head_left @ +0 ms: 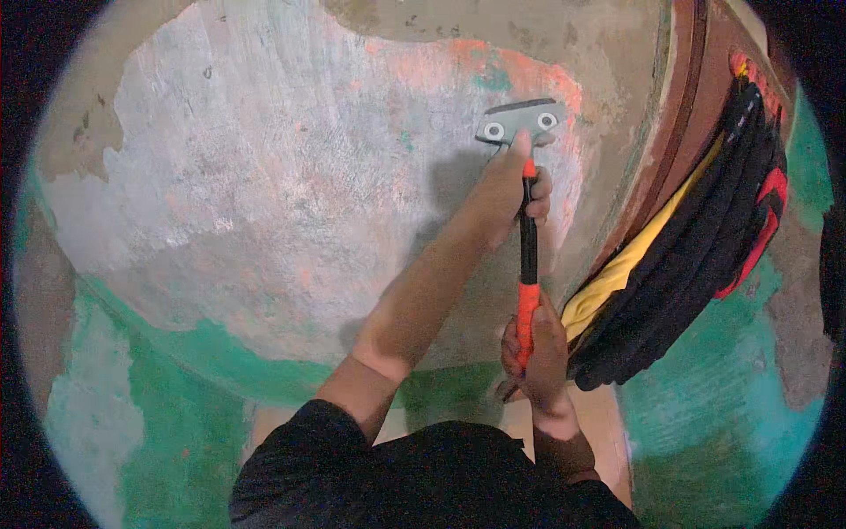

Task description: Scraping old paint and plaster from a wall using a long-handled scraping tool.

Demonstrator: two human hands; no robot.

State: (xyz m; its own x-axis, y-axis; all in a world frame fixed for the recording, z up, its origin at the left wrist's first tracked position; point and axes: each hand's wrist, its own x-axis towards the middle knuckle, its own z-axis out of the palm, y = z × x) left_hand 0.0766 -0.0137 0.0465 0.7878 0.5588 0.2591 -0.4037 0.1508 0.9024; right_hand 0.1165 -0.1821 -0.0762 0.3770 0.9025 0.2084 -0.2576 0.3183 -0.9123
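A long-handled wall scraper (529,234) with a black shaft and orange grip sections runs up the wall in front of me. Its wide grey head (520,123), with two round fasteners and a dark blade edge, is against the patchy wall (264,150). My left hand (522,181) is closed round the upper shaft, its thumb reaching the head. Lower down, my right hand (539,348) wraps round the orange grip. Whitish and pinkish bare patches surround the blade, with brownish-grey coating above and to the right.
Black clothes (674,242) with yellow and red parts hang at the right, close to my right hand, beside a brown frame (679,115). Green paint (194,353) covers the lower wall. A pale tan surface (608,432) shows beside my right forearm.
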